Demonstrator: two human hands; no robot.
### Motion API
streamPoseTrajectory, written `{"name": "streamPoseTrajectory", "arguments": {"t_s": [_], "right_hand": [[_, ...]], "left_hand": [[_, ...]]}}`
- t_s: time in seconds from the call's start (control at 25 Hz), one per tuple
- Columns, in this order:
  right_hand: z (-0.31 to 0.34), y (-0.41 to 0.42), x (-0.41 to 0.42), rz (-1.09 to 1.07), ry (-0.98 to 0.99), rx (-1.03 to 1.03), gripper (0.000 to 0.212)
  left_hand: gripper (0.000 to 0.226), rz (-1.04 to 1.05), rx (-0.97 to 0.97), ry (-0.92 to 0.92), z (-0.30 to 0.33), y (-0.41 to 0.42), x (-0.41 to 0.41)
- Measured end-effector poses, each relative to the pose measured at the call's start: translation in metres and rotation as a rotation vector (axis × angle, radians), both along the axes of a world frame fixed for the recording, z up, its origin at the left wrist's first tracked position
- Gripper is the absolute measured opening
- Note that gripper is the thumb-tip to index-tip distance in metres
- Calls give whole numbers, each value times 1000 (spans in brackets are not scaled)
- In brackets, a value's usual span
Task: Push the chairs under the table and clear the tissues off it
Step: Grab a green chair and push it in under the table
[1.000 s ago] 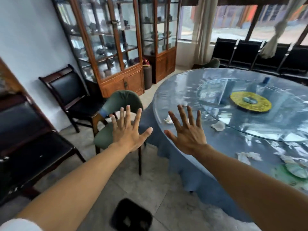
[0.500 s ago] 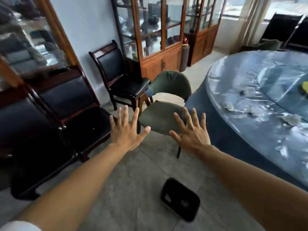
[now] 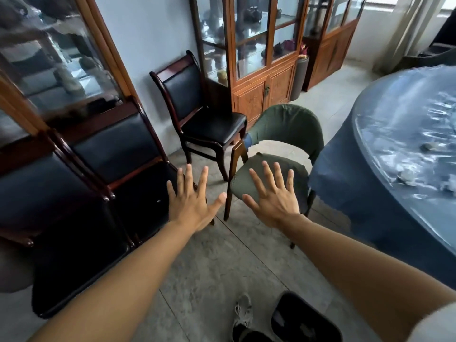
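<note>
Two glass-fronted wooden cabinets (image 3: pixel 261 58) line the far wall, their panelled doors warm orange-brown. At right, the round table (image 3: pixel 385 174) curves into view, draped in blue cloth under a glossy, wrinkled clear plastic sheet; its edge hangs near the green chair (image 3: pixel 283 144). Crumpled white tissues (image 3: pixel 407 175) lie on the plastic near the table's rim. Dark wood chairs (image 3: pixel 197 114) with black leather-like padding stand along the left wall, two close by and one further back beside a cabinet. The green chair has a curved fabric-covered back, rounded seat and slim wooden legs; it stands just beside the table's cloth, seat not under the table, with bare grey floor tile between it and the black chairs. Both arms reach forward over that open floor. The left hand (image 3: pixel 191 203) and right hand (image 3: pixel 274 198) are spread flat, fingers straight and apart, holding nothing; whether the right hand touches the seat I cannot tell. A shoe (image 3: pixel 243 314) shows below.
</note>
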State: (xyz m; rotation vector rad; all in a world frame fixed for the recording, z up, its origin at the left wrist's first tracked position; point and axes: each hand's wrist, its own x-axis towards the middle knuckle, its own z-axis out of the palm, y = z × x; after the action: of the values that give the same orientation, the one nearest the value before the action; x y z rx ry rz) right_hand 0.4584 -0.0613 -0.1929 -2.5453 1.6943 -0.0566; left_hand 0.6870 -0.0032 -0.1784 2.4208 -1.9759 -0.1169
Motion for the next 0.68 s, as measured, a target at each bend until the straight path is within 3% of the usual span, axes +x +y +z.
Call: {"name": "streamPoseTrajectory", "arguments": {"t_s": [0.4, 0.68], "right_hand": [[-19, -149, 51, -139, -2, 88, 79], [-46, -241, 96, -305, 65, 170, 80]], "left_hand": [[96, -71, 151, 14, -30, -169, 65], [98, -227, 213, 84, -64, -312, 106]]}}
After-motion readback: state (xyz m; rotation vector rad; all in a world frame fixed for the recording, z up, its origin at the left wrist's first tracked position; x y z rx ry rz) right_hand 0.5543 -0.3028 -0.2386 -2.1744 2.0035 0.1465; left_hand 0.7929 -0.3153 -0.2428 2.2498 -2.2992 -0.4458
